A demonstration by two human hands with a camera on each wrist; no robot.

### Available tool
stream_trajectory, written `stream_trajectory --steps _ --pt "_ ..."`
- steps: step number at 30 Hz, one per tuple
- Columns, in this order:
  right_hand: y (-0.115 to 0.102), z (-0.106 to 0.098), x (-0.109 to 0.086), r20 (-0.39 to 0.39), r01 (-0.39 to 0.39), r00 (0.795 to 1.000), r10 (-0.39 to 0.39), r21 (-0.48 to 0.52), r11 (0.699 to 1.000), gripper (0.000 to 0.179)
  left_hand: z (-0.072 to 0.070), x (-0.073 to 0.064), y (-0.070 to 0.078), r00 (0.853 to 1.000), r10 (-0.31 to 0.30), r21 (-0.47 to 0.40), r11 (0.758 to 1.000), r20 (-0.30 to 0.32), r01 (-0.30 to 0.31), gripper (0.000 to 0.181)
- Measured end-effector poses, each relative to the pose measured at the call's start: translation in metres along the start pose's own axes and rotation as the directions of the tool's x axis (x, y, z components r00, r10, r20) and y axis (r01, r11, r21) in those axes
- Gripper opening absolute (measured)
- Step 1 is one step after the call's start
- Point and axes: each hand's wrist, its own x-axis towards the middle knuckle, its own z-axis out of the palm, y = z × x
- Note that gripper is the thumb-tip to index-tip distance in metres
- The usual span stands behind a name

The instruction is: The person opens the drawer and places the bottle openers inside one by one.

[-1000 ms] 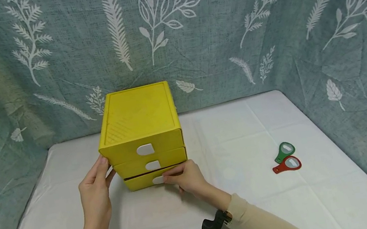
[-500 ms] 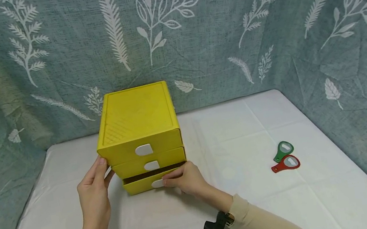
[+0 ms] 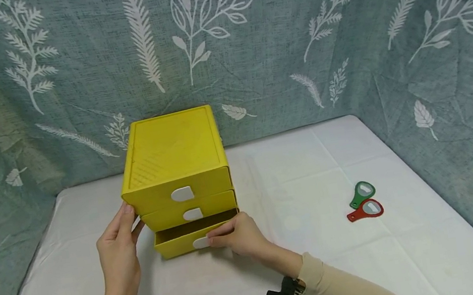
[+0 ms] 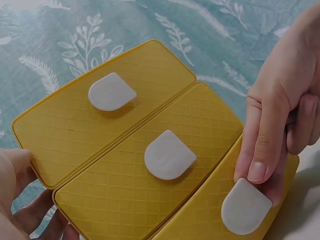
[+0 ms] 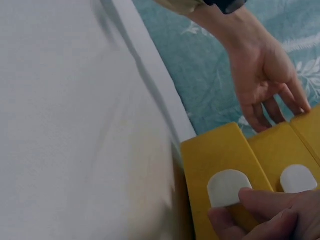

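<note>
A yellow three-drawer cabinet (image 3: pixel 174 146) stands on the white-covered table, its drawers fitted with white tab handles. The bottom drawer (image 3: pixel 175 246) is partly pulled out, and the dark gap above it shows part of its inside. My right hand (image 3: pixel 244 235) pinches that drawer's white handle (image 4: pixel 245 207) between thumb and fingers. At the cabinet's left side, my left hand (image 3: pixel 118 254) rests with its thumb near the front edge. Its fingers look mostly straight against the side in the right wrist view. The middle drawer (image 4: pixel 145 165) and top drawer (image 4: pixel 105 112) are closed.
To the right on the white cloth (image 3: pixel 295 174) lie a green bottle opener (image 3: pixel 358 200) and a red bottle opener (image 3: pixel 355 215), close together. Behind the cabinet hangs a blue-green curtain (image 3: pixel 264 87) with white leaf patterns.
The bottom drawer has slid farther out toward me, with my right hand drawing its handle. My left hand stays at the cabinet's side. The whole scene shifts slightly left in the head view.
</note>
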Motion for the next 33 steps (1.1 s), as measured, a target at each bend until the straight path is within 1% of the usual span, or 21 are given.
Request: stream_trajectory --steps 6,13,21,27,33 --pt "0.003 0.001 -0.007 0.008 0.012 1.0 -0.012 -0.019 1.0 0.006 0.0 0.0 0.0 1.0 -0.003 -0.007 1.0 0.006 0.003 0.046" --pt "0.004 0.004 -0.015 0.007 0.021 1.0 -0.021 -0.009 1.0 0.006 0.0 0.0 0.0 1.0 0.005 -0.031 1.0 0.008 -0.005 0.043" --pt "0.008 0.007 -0.029 0.013 0.036 0.999 -0.036 -0.025 0.999 0.006 -0.001 0.0 0.001 1.0 -0.013 -0.015 1.0 0.0 0.013 0.044" --pt "0.008 0.01 -0.041 0.032 0.058 0.998 -0.058 -0.003 0.998 0.007 0.0 -0.001 0.001 1.0 -0.021 -0.009 1.0 -0.006 0.021 0.044" --pt "0.007 0.012 -0.047 0.023 0.055 0.998 -0.055 0.008 0.998 0.007 0.0 -0.001 0.0 1.0 -0.025 -0.004 1.0 -0.004 0.025 0.044"
